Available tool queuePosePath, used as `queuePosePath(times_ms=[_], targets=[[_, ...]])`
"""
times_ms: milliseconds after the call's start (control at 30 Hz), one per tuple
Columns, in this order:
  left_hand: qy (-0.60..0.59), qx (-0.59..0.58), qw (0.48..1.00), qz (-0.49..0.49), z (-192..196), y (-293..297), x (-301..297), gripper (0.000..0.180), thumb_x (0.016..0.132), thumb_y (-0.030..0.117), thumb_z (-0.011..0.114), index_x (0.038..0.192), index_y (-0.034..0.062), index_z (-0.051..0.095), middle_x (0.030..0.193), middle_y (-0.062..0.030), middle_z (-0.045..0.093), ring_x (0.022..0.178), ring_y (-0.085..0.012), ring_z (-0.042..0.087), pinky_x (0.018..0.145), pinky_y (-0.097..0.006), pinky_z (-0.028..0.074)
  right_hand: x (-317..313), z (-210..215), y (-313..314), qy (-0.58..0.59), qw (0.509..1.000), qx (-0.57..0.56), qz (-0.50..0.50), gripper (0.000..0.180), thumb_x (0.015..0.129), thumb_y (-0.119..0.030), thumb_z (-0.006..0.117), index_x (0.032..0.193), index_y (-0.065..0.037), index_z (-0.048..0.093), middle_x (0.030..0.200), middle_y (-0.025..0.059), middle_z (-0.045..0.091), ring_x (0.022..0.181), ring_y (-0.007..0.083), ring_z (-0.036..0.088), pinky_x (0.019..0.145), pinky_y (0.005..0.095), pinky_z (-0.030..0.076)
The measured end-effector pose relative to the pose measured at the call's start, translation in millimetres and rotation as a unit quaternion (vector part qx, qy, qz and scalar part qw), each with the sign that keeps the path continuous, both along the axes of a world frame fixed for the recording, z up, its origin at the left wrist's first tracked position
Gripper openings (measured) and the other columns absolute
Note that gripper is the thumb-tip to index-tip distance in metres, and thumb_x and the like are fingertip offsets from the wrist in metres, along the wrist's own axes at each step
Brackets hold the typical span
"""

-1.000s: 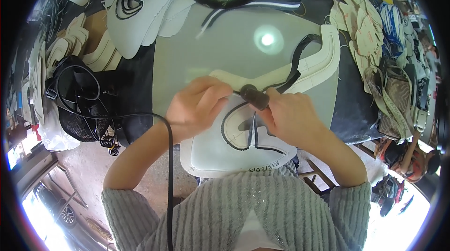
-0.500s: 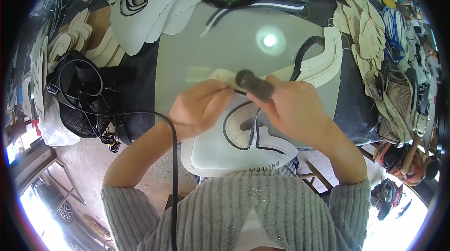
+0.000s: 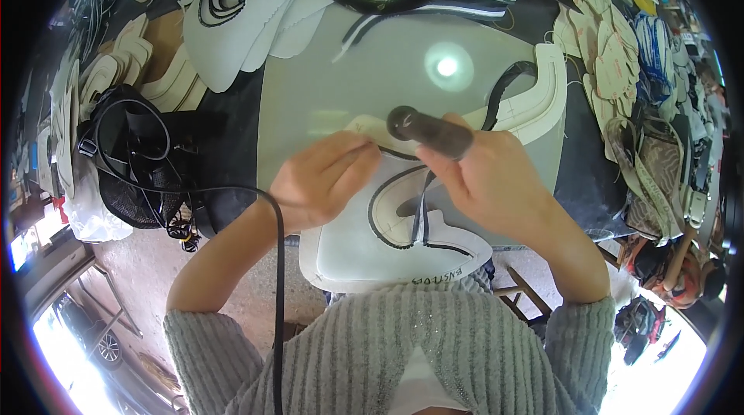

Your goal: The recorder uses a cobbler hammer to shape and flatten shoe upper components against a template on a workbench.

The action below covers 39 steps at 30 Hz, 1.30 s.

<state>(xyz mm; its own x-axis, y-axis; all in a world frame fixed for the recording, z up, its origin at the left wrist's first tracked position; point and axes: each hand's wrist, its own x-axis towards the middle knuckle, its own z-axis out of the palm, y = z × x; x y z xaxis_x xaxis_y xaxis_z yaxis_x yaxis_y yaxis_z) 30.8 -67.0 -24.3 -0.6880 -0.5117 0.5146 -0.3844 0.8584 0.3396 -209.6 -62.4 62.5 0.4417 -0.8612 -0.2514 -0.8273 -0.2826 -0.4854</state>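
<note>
A large white cut piece (image 3: 349,241) with black-edged curved openings lies in front of me, over the table's near edge. It looks like a shoe-upper pattern part. My left hand (image 3: 318,182) pinches at its far edge, where a thin black strip (image 3: 397,153) runs along a cream curved part (image 3: 370,130). The fingertips hide what is between them. Closed in my right hand (image 3: 496,171) is a dark, round-ended hammer-like tool (image 3: 430,132), slightly blurred, held just above the strip. The cream part continues right to a curved arm with a black band (image 3: 508,82).
White cut pieces (image 3: 232,43) and black-and-white strips (image 3: 434,0) lie at the back. Stacked cream pieces stand left (image 3: 124,55) and right (image 3: 601,51). A black bag (image 3: 132,159) sits left. A black cable (image 3: 280,283) hangs across my left forearm.
The dark tool has shifted slightly, with its handle end swinging right and up. My left hand has drawn a little left along the strip.
</note>
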Motion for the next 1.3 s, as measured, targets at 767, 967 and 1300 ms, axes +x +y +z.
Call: queuePosePath(times_ms=[767, 967, 1300], targets=[[0.087, -0.052, 0.994, 0.041, -0.1, -0.1, -1.5, 0.03, 0.066, -0.003, 0.072, 0.094, 0.0009, 0.061, 0.077, -0.0107, 0.062, 0.067, -0.0269, 0.064, 0.055, -0.035, 0.054, 14.7, -6.0, -11.6, -0.053, 0.998, -0.033, 0.021, 0.043, 0.097, -0.035, 0.056, 0.077, 0.002, 0.059, 0.062, 0.0185, 0.062, 0.058, 0.0367, 0.064, 0.052, 0.046, 0.049], [0.087, 0.001, 0.995, 0.044, 0.8, 1.6, 3.0, 0.034, 0.065, -0.005, 0.07, 0.096, 0.0028, 0.059, 0.076, -0.0095, 0.061, 0.063, -0.028, 0.062, 0.053, -0.036, 0.052, 18.8, -7.3, -14.8, 0.021, 0.996, -0.04, 0.072, 0.044, 0.098, -0.037, 0.055, 0.076, 0.001, 0.059, 0.056, 0.0166, 0.06, 0.054, 0.036, 0.063, 0.05, 0.0449, 0.049], [0.045, 0.015, 0.998, 0.05, 12.2, -1.8, -2.6, 0.021, 0.074, 0.004, 0.074, 0.091, 0.005, 0.062, 0.079, -0.0074, 0.063, 0.072, -0.0291, 0.063, 0.062, -0.038, 0.052, -6.7, 2.8, 2.1, -0.04, 0.986, -0.158, 0.036, 0.034, 0.094, -0.033, 0.064, 0.082, -0.003, 0.054, 0.058, 0.0135, 0.06, 0.052, 0.0337, 0.062, 0.049, 0.0421, 0.048]])
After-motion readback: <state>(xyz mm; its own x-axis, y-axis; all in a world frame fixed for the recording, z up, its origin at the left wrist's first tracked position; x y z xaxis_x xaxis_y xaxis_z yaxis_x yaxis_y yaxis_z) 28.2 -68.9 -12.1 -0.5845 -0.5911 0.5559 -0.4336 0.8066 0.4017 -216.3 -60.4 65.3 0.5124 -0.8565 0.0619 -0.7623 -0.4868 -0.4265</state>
